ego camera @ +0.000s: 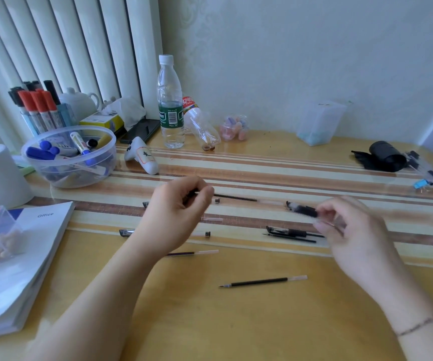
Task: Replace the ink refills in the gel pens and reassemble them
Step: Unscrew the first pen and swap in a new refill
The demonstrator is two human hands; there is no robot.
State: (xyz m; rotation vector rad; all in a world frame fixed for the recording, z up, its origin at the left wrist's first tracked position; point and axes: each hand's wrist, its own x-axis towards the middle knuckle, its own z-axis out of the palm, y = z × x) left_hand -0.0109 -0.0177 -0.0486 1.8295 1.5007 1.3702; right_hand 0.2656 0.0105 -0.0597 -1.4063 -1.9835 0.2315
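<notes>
Left hand [176,212] pinches a refill [236,198] level above the surface [236,321], right hand [340,225] fingers curl round a blurred barrel [302,209], tips facing, likely lined up for insertion; spare refill [262,281] lies near.

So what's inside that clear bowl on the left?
The bowl holds loose markers, several blue-capped, one yellow. Whatever lies beneath them at the bottom is covered.
</notes>
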